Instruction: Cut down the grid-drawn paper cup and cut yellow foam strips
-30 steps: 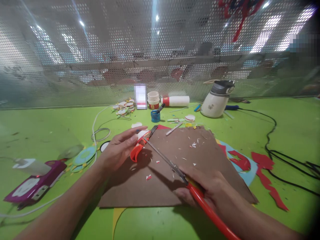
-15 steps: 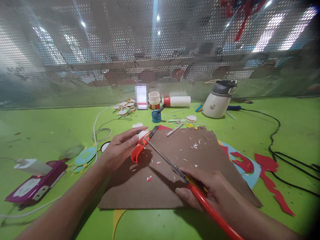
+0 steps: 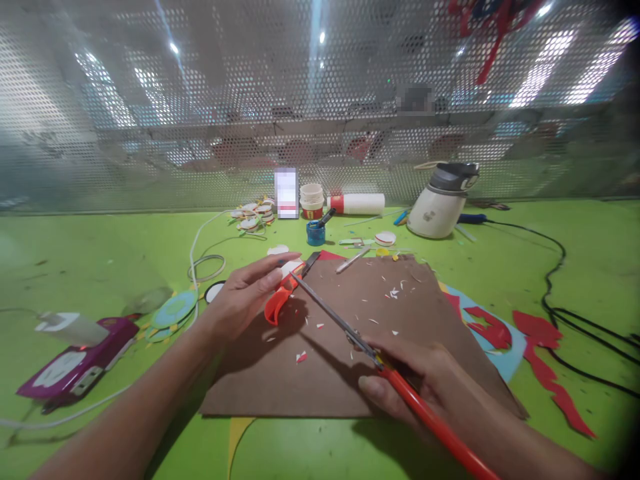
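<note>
Left hand [image 3: 245, 290]: forearm extended, fingers pinching red-and-white paper [image 3: 291, 269]. Right hand [image 3: 425, 373]: fingers curled round scissors [image 3: 380, 363], angled toward paper.

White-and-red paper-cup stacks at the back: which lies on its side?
The longer white paper-cup stack with the red band near its left end; the shorter stack stands upright.

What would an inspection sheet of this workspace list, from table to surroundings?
Surface: green table, brown board lying on it.
Job's things: red-handled shears, their tip at a small white-and-red piece; contact unclear.
Clutter: scraps on the board; orange-handled tool; red cutouts at right.
Grips: left hand holds the piece; right hand holds the shears.
Cables: black cable at right; white cable at left; crossing the board, nothing seen.
Surroundings: perforated panel behind the table; white jug before it.
</note>
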Tool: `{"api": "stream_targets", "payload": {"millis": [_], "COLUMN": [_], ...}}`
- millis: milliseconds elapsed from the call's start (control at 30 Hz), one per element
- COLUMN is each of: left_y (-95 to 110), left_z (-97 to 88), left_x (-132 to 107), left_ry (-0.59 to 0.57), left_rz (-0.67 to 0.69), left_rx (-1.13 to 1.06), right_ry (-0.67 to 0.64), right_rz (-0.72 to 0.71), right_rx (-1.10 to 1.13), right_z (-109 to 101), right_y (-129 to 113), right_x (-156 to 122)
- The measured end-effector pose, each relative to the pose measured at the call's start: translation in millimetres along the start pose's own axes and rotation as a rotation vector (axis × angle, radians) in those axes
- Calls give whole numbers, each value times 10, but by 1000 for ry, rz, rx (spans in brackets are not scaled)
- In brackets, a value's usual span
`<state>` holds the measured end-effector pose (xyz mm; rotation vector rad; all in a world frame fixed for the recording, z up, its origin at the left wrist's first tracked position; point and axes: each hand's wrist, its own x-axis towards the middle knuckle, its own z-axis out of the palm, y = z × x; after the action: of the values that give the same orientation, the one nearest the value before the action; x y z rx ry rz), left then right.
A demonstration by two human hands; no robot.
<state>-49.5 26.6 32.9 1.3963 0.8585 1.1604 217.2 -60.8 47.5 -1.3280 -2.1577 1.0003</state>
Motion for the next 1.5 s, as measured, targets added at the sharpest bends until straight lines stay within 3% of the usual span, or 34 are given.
{"api": "stream_targets", "payload": {"millis": [333, 733, 1100, 1500], "left_y": [27, 13, 19, 40], "left_z": [26, 59, 69, 87], "left_x": [-6, -25, -1, -12], "left_ry": [-4, 1, 4, 16], "left_rz": [-46, -65, -56, -74], "left_rx": [-76, -149, -152, -156], "right_ry": [17, 38, 11, 104], "right_rz": [7, -125, -48, -94], "right_rx": [32, -7, 49, 36], "right_z": [39, 83, 72, 89], "right_y": [62, 104, 119, 125], "right_x": [28, 26, 50, 45]}}
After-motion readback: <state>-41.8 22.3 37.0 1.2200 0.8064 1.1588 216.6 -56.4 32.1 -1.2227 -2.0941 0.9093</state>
